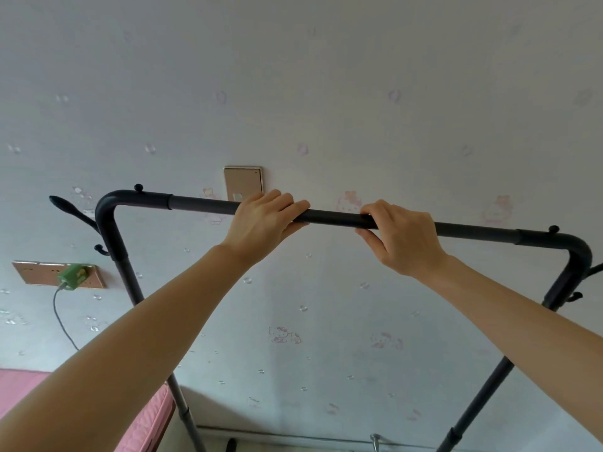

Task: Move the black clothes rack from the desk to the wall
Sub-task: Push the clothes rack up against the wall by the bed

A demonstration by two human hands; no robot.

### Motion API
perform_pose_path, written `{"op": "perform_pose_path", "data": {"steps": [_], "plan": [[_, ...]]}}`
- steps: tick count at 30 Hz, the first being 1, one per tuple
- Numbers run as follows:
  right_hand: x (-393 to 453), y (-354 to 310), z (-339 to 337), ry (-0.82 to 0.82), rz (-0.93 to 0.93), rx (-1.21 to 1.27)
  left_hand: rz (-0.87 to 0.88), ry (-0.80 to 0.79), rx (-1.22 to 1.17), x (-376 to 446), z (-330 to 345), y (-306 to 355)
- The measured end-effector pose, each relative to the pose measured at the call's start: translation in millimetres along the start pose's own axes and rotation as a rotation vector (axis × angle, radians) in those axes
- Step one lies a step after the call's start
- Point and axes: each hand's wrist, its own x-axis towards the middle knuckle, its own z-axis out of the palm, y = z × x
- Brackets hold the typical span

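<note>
Basically the black clothes rack [332, 217] is gripped by left hand [261, 223] and right hand [404, 239], nearly at the wall [326, 93]; gentle set-down is needed next

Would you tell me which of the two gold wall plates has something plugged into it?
The lower gold wall plate at far left: a green plug with a trailing cable sits in it. The upper plate is bare.

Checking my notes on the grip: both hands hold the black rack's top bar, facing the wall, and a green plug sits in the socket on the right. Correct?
Not quite. The head view shows the green plug in the socket on the left. Left hand and right hand do grip the top bar.
</note>
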Motion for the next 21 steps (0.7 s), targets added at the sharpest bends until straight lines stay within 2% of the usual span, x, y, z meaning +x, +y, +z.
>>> {"op": "perform_pose_path", "data": {"steps": [12, 21], "plan": [[4, -6, -1, -0.011, -0.020, 0.032, -0.108, 0.027, 0.091, -11, 1, 4], [1, -9, -12, -0.072, -0.041, 0.046, -0.190, -0.037, 0.111, -15, -9, 18]]}}
